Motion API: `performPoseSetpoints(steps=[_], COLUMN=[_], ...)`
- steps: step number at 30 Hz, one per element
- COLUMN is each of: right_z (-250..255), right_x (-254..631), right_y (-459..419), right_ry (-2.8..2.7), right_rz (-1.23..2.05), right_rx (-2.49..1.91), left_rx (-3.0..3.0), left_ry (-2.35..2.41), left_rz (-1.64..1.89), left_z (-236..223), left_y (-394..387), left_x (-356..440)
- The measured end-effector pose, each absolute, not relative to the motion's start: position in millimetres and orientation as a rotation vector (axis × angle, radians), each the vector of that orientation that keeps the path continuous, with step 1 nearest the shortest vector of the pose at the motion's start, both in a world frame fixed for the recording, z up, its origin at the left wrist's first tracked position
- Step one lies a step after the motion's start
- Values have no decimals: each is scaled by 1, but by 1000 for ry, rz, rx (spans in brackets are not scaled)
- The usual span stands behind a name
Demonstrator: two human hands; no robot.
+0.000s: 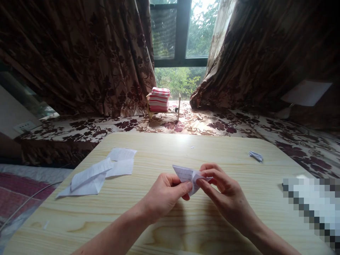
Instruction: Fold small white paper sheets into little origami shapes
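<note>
A folded piece of white paper (183, 172) with faint writing is held above the wooden table (148, 145), its pointed corners showing to the left and right. My left hand (167, 193) pinches its lower left part, thumb on top and fingers behind. On the other side my right hand (221, 184) grips the right part between thumb and fingers. Part of the paper is hidden behind the fingertips of both hands.
Several loose paper sheets (90, 177) lie at the table's left. A small folded paper piece (255, 156) rests at the right, near a pixelated object (313, 205). Behind the table, striped folded cloths (158, 100) sit on a small rack before the window.
</note>
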State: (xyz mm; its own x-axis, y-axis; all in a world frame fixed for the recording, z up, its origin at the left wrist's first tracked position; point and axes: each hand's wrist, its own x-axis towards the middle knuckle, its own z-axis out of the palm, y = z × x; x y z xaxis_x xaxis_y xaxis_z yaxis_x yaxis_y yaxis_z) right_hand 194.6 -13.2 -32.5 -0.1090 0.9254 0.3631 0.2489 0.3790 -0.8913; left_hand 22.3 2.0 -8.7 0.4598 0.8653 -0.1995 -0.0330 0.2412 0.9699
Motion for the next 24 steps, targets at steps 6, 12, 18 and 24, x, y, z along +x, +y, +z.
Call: performPoseSetpoints(steps=[6,12,18,24], right_z=[-29,-30,-32,-34], right_x=[191,190,190,191], right_y=[-16,-17,-16,-17], right_ry=[-1600,-1614,-1590,-1564], right_rz=[848,792,797,814], right_rx=[-1055,-1085,-1163,-1187], left_rx=[1153,1210,1297,1392], left_ry=[878,908,963,963], left_rz=[723,701,707,663], left_z=[-8,-8,-7,-10], left_y=[1,0,0,-2], left_x=[23,23,23,21])
